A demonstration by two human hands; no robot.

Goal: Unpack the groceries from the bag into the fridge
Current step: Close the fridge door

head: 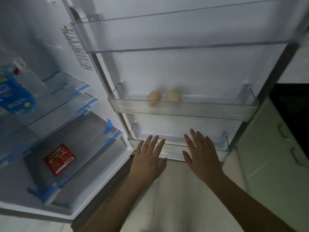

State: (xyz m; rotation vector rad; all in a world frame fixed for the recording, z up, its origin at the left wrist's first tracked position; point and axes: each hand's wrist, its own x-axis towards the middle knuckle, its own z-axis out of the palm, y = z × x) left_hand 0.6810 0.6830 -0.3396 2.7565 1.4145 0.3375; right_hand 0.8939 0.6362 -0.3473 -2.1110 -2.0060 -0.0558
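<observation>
— How far along are you with the unpacking?

— Some way in, I'd judge. The fridge (107, 52) stands open in front of me. Two eggs (163, 97) sit side by side in the middle door shelf (217, 113), a blue-labelled bottle (15, 96) lies on an upper glass shelf (66, 91) at the left with a clear bottle with a red cap (25, 72) next to it, and a red packet (59, 159) lies flat on the cover over the bottom drawer (93, 139).

— And the bag?

— I can't see it from here, so I can't say whether anything is left in it. That is the open question: either I go back for more, or I'm done and the door only needs closing.

— What are your hands doing?

— Both are empty. My left hand (148, 158) and my right hand (201, 156) are spread flat, fingers straight and a little apart, palms facing the bottom door shelf (175, 148). The fingertips reach about to its front edge; whether they touch it I can't tell. The top door shelf (184, 30) holds nothing I can make out.

— Can you read any labels?

— Not really. The red packet carries pale printing and a small white patch, too blurred to read. The blue label has light lettering and a yellow dot, equally unreadable. There is a sticker (76, 47) of fine black print on the fridge's inner wall near the hinge side, but the lines are too small to make out.
</observation>
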